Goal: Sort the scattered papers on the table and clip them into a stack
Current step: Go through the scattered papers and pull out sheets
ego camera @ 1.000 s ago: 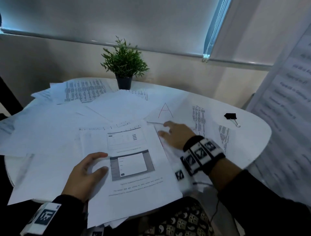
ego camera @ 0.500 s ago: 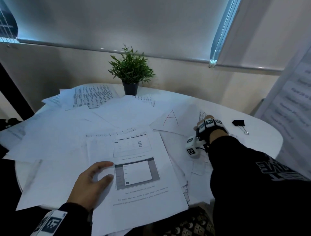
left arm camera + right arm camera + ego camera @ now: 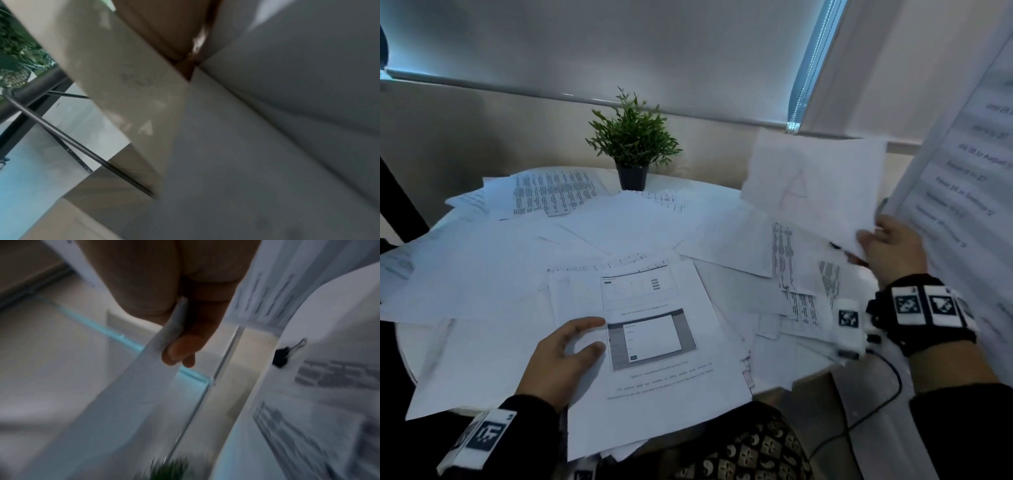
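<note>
Most of the round white table (image 3: 726, 202) lies under loose papers (image 3: 493, 270), so we judge the sorting to be at an early stage. Sheets fan out across the left and far side, some printed with dense columns, and more lie overlapped and askew on the right. Nearest us sits the one gathered pile (image 3: 654, 346), its top page showing two screenshots and a few lines of text, with the edges of other sheets poking out beneath it. It is not yet squared, and its near end hangs over the table edge.

Our left hand (image 3: 561, 359) rests on the left side of that pile, fingers loosely spread and relaxed, pinning it in place. Our right hand (image 3: 890, 246) is raised at the right edge of the table and pinches the corner of a single sheet marked with a large A (image 3: 808, 178), thumb on one face and fingers on the other; the sheet stands clear of the table, tilted towards us.

A small potted plant (image 3: 633, 150) stands at the far rim. The black binder clip (image 3: 281, 358) lies on the table to the right, untouched, just beside the printed sheets. Nearly every paper has yet to be collected, the pile then needs aligning, and the clipping is not yet begun.
</note>
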Tool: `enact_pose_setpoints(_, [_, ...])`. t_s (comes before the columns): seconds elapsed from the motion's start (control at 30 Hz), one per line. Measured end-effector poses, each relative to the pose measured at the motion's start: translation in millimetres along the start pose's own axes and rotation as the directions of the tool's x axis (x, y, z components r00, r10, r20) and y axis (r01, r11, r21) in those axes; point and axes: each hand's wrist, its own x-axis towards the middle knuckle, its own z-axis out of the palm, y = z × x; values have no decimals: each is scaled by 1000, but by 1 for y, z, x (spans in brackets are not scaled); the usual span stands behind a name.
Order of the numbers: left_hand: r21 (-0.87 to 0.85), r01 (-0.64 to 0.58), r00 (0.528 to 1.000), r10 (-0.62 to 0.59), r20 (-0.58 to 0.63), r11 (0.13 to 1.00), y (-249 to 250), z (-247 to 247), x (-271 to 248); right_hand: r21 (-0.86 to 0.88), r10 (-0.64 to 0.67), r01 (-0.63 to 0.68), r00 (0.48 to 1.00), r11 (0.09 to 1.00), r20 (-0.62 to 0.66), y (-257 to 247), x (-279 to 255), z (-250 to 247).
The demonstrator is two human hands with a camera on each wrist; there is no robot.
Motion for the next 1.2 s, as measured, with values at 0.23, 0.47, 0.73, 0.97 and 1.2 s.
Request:
enact_pose_setpoints(0.23, [-276,175,983,-183,-5,945,13,5,-2,-423,-22,342,798,839,603,5,-109,49])
enact_pose_setpoints(0.47, [-146,118,991,-126,-49,982,10,8,-2,-416,167,373,544,830,822,9,-135,61])
enact_pose_setpoints(0.73, [-349,2,999,-20,-46,937,-2,10,1,-849,336,84,894,522,295,34,14,73])
enact_pose_setpoints(0.97, [-267,5,999,6,39,964,-10,8,4,-864,411,103,848,493,336,31,23,107])
enact_pose_setpoints(1.2, [-316,60,998,-47,50,947,-11,8,5,-854,381,513,774,93,506,24,8,106])
